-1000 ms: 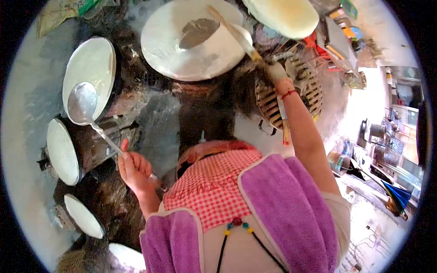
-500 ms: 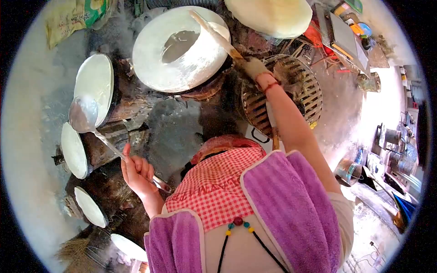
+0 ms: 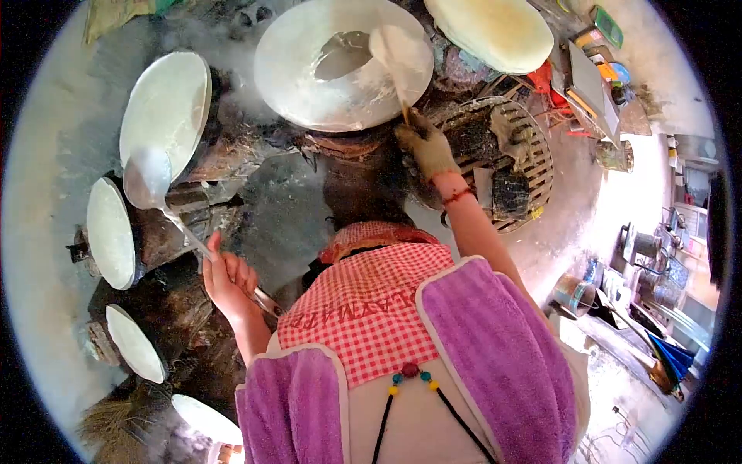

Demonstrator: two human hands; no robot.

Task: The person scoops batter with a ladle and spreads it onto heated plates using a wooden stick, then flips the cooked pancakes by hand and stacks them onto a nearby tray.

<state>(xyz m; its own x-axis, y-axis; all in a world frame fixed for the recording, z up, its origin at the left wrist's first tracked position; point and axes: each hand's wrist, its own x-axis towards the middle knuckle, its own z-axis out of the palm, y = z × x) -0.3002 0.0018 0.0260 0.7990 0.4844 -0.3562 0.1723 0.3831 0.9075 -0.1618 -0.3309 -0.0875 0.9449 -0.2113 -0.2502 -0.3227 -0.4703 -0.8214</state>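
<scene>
My left hand (image 3: 229, 282) grips the long metal handle of a ladle (image 3: 147, 178). The ladle's round bowl overlaps the lower edge of a round pan coated in white (image 3: 166, 108). A worn glove covers my right hand (image 3: 427, 147), which is closed on the handle of a long wooden spatula (image 3: 396, 73). The spatula, partly blurred, reaches over a large round griddle (image 3: 286, 93). White batter covers this griddle around a grey patch in the middle, with a thicker pale mound near the spatula's far part.
More white-coated round pans (image 3: 112, 232) curve down the left side. A pale round sheet (image 3: 502, 35) lies at top right. Beside my right arm stands a slatted round basket (image 3: 537, 139) holding dark objects. A metal bucket (image 3: 573, 295) is farther right. Steam hangs over the left.
My gloved hand and spatula have shifted slightly down, and the spatula is now steeper over the batter. The view has moved, sliding the pans. The ladle stays in my left hand.
</scene>
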